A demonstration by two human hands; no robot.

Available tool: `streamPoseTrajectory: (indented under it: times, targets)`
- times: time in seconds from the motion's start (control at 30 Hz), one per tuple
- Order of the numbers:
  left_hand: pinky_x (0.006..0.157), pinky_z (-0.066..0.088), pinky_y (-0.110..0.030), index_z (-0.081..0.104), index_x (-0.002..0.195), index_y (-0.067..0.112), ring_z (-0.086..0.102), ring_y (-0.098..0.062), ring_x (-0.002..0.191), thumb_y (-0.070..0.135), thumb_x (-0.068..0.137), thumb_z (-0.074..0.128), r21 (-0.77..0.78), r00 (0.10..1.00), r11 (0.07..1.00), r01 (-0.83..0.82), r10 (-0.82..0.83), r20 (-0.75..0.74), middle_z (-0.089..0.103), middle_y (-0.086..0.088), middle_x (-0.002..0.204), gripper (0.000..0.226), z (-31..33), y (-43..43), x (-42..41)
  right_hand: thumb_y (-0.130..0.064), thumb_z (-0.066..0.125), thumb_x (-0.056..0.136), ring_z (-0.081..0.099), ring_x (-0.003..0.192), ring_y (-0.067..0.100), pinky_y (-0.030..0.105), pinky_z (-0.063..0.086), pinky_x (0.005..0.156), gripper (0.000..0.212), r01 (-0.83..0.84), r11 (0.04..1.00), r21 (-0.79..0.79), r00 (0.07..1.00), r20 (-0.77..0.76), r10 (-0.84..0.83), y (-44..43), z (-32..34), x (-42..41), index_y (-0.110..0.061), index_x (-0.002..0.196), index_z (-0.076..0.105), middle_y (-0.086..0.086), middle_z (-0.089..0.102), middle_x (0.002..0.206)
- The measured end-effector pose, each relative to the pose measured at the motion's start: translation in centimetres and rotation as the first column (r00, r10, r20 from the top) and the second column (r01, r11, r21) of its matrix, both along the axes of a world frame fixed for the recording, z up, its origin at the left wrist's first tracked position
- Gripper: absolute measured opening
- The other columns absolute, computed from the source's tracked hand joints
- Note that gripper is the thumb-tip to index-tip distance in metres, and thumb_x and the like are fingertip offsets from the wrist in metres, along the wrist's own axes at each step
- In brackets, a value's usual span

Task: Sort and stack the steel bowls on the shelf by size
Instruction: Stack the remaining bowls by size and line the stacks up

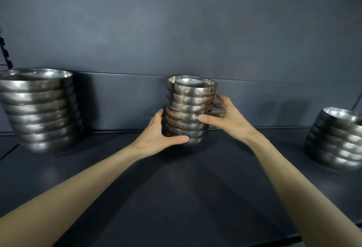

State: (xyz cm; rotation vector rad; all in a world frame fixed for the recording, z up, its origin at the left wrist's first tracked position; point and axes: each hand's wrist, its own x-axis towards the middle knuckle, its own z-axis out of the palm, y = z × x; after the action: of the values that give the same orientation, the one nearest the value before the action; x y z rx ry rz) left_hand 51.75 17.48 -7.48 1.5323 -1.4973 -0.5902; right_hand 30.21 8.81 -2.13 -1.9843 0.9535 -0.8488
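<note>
Big stack point(42, 109) far left on shelf point(176, 197). Left hand point(156, 135) grips mid stack point(190, 107) low down, thumb across bottom bowl, fingers round far side. Mid stack stands centre shelf, toward back. Right hand point(229, 119) holds it halfway up, thumb on front, fingers spread behind, their contact unclear. Third stack point(337, 139) far right, cut by frame edge.
</note>
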Motion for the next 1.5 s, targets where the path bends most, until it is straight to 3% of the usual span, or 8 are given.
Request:
streamPoseTrajectory:
  times: [0.1, 0.17, 0.27, 0.43, 0.57, 0.7, 1.17, 1.5]
  targets:
    - [0.112, 0.034, -0.036, 0.010, 0.150, 0.032, 0.038, -0.007, 0.133, 0.071, 0.040, 0.081, 0.006, 0.996, 0.999, -0.039, 0.039, -0.077, 0.037, 0.009, 0.147, 0.136, -0.6, -0.5, -0.7, -0.058, 0.085, 0.047, 0.057, 0.118, 0.008, 0.037, 0.054, 0.094, 0.125, -0.107, 0.994, 0.037, 0.992, 0.077, 0.104, -1.4, -0.5, 0.3, -0.030, 0.150, 0.020, -0.007, 0.047, 0.141]
    - [0.108, 0.037, -0.025, 0.013, 0.148, 0.031, 0.043, 0.000, 0.128, 0.063, 0.042, 0.084, -0.011, 0.990, 0.999, -0.049, 0.047, -0.130, 0.042, 0.014, 0.143, 0.132, -0.8, -0.6, -1.2, -0.056, 0.085, 0.049, 0.057, 0.115, 0.002, 0.032, 0.055, 0.090, 0.119, -0.158, 0.987, 0.040, 0.984, 0.090, 0.154, -2.0, -0.7, 0.3, -0.029, 0.148, 0.024, -0.011, 0.050, 0.138]
    - [0.088, 0.042, -0.005, 0.019, 0.146, 0.029, 0.049, 0.014, 0.113, 0.055, 0.044, 0.089, -0.027, 0.977, 0.998, -0.049, 0.042, -0.210, 0.048, 0.023, 0.130, 0.126, -0.9, -0.8, -1.9, -0.055, 0.084, 0.051, 0.059, 0.108, -0.006, 0.018, 0.055, 0.073, 0.112, -0.214, 0.976, 0.045, 0.973, 0.101, 0.209, -2.7, -0.7, 0.4, -0.028, 0.145, 0.029, -0.014, 0.052, 0.135]
    - [0.090, 0.048, -0.017, 0.029, 0.141, 0.022, 0.057, 0.004, 0.110, 0.040, 0.055, 0.090, 0.001, 0.964, 0.995, -0.104, 0.101, -0.247, 0.057, 0.015, 0.125, 0.107, -1.2, -1.3, -2.4, -0.047, 0.084, 0.058, 0.060, 0.098, -0.014, 0.013, 0.052, 0.064, 0.097, -0.270, 0.961, 0.057, 0.957, 0.123, 0.262, -3.4, -0.9, 0.7, -0.025, 0.140, 0.037, -0.017, 0.057, 0.125]
    - [0.072, 0.047, -0.004, 0.035, 0.135, 0.021, 0.058, 0.015, 0.096, 0.045, 0.050, 0.087, -0.006, 0.964, 0.992, -0.124, 0.119, -0.237, 0.059, 0.015, 0.116, 0.102, -1.0, -1.5, -2.5, -0.050, 0.085, 0.055, 0.058, 0.098, -0.016, 0.011, 0.052, 0.063, 0.102, -0.295, 0.953, 0.067, 0.948, 0.146, 0.283, -3.7, -1.0, 0.6, -0.026, 0.141, 0.036, -0.020, 0.055, 0.127]
    - [0.068, 0.046, -0.003, 0.039, 0.132, 0.020, 0.058, 0.018, 0.091, 0.045, 0.049, 0.086, -0.019, 0.962, 0.989, -0.149, 0.141, -0.232, 0.060, 0.015, 0.113, 0.099, -1.0, -1.6, -2.6, -0.048, 0.081, 0.055, 0.059, 0.096, -0.017, 0.011, 0.051, 0.061, 0.099, -0.305, 0.949, 0.077, 0.943, 0.163, 0.290, -3.7, -1.3, 0.5, -0.027, 0.140, 0.037, -0.021, 0.055, 0.126]
    - [0.068, 0.049, -0.007, 0.048, 0.122, 0.023, 0.062, 0.009, 0.091, 0.047, 0.044, 0.091, -0.024, 0.949, 0.984, -0.178, 0.166, -0.269, 0.065, 0.013, 0.107, 0.092, -0.8, -1.1, -2.7, -0.037, 0.086, 0.063, 0.064, 0.093, -0.010, 0.013, 0.052, 0.058, 0.079, -0.273, 0.959, 0.071, 0.947, 0.193, 0.255, -3.6, -1.3, 0.4, -0.025, 0.130, 0.047, -0.017, 0.063, 0.115]
    - [0.078, 0.052, -0.016, 0.048, 0.123, 0.026, 0.063, 0.005, 0.098, 0.045, 0.045, 0.091, -0.078, 0.954, 0.985, -0.153, 0.127, -0.271, 0.065, 0.014, 0.113, 0.091, 0.9, 1.2, -2.1, -0.044, 0.086, 0.054, 0.066, 0.097, -0.003, 0.020, 0.056, 0.063, 0.084, -0.258, 0.965, 0.040, 0.940, 0.241, 0.241, -0.6, 0.5, 0.8, -0.027, 0.128, 0.048, -0.014, 0.064, 0.118]
